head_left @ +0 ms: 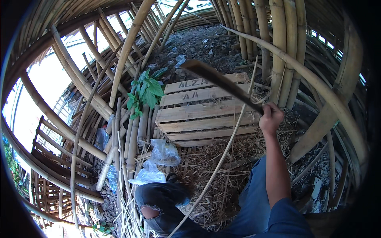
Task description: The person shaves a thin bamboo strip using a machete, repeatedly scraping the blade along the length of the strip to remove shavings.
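Note:
My right hand (272, 118) is raised at the right of the middle, its fingers wrapped round the handle of a machete (224, 84). The long dark blade points up and to the left, above a slatted wooden crate (198, 113) that lies on the ground. A thin bamboo strip (222, 159) slants from the lower edge up past the crate and passes beside my right hand. My left hand does not show. Shavings and dry strips (220, 178) cover the ground between my knees.
Crumpled clear plastic bags (163, 152) lie left of the crate, near a green leafy plant (149, 90). Bamboo poles (131, 146) are laid along the left. Upright bamboo posts (291, 47) and a bent pole (313, 75) stand at the right. Dark soil (198, 43) lies behind the crate.

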A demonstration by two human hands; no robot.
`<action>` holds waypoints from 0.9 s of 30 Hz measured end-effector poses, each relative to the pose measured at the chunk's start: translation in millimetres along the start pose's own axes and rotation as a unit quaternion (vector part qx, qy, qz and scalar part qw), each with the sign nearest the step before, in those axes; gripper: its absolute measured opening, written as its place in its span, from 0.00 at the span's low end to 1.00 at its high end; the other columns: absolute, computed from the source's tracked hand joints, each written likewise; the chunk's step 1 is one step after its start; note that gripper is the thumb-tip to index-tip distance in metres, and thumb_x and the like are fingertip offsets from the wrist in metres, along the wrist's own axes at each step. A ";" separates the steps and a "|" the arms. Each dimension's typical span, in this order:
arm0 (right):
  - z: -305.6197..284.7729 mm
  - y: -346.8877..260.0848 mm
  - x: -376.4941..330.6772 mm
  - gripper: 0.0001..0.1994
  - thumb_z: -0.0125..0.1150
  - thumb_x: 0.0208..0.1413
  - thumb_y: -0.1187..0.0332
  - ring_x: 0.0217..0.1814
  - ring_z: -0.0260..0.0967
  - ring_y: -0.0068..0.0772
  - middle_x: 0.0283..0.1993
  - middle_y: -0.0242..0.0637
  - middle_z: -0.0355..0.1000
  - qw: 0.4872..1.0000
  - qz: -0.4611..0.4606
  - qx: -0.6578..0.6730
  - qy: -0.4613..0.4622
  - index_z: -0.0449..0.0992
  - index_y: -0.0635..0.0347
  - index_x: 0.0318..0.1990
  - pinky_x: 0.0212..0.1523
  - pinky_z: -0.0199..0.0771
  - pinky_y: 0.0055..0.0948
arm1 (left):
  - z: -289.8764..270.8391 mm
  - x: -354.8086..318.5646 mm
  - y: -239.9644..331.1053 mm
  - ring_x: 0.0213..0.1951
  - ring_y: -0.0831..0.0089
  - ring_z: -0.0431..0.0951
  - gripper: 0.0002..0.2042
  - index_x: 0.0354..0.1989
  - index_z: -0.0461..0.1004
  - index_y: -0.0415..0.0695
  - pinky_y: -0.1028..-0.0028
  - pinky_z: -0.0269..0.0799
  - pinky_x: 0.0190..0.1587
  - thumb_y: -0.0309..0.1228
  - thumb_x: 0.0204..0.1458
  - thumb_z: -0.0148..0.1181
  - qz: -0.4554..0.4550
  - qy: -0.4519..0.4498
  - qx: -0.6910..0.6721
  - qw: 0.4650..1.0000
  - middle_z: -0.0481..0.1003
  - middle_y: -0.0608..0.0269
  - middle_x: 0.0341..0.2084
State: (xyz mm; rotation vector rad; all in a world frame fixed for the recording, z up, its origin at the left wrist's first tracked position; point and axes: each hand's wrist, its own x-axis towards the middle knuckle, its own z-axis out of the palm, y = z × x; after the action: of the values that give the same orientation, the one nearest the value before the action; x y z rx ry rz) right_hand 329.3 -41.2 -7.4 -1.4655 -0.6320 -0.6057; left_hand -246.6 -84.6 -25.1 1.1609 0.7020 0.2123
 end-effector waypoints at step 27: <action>13.1 -6.6 -14.2 0.11 0.50 0.45 0.65 0.20 0.70 0.50 0.18 0.47 0.71 0.992 0.074 -0.100 -0.035 0.77 0.60 0.22 0.24 0.67 0.42 | -3.7 -47.2 -25.8 0.29 0.73 0.71 0.27 0.35 0.69 0.39 0.68 0.72 0.48 0.41 0.33 0.78 -0.011 -0.022 0.006 1.000 0.71 0.64 0.27</action>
State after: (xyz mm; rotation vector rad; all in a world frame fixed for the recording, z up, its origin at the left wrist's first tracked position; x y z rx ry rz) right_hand 314.3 -28.4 -12.8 -1.7110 -0.5214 -0.5146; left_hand -290.3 -115.8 -30.2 1.1656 0.6783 0.1631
